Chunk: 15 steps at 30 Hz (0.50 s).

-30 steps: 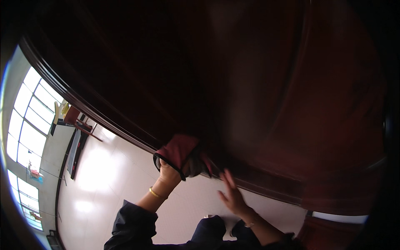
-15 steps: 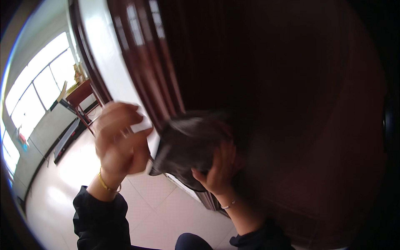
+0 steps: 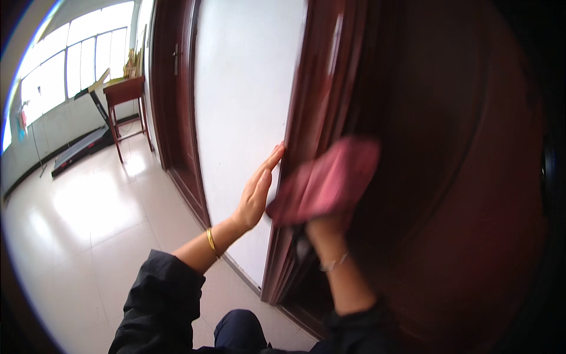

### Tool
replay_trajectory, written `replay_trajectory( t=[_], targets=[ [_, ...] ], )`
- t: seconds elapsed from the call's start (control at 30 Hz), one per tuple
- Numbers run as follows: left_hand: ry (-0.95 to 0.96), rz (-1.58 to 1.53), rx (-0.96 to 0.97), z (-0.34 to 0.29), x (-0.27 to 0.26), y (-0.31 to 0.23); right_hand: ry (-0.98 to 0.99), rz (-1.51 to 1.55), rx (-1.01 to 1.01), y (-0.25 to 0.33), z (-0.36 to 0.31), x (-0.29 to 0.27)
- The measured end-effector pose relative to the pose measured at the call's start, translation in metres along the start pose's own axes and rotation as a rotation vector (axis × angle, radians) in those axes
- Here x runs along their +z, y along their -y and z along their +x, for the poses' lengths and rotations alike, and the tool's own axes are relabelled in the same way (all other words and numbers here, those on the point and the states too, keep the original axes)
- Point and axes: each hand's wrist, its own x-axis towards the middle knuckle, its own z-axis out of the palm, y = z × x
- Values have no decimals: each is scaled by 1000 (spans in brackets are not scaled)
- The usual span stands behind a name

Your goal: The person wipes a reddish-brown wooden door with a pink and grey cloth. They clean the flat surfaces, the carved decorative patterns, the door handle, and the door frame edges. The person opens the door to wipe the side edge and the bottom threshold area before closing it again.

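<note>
My left hand is open, its fingers stretched out and together. The fingertips rest at the edge of the dark red-brown wooden door frame, where it meets the white wall. To the right of it my right hand holds a pinkish-red cloth up against the frame. Motion smears the cloth, which covers the fingers of that hand. Something dark hangs below the cloth beside the wrist; its kind cannot be made out.
A dark door surface fills the right side. Farther left are another wooden door, a small wooden table with objects on it, a treadmill and a bright window. Pale tiles cover the floor.
My left hand has gone from a raised, curled pose to lying flat at the frame edge. At my right hand, dark grey material showed before; pinkish-red cloth shows now. The view has swung left.
</note>
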Motion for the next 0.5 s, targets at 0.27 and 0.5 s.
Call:
replay_trajectory(
  t=[0.27,0.5],
  targets=[
    [-174,-156,-52,10,-8,-34,-360,-477,-400,65,54,-54],
    [-221,525,219,-9,5,-21,305,-418,-261,-75,-222,54]
  ],
)
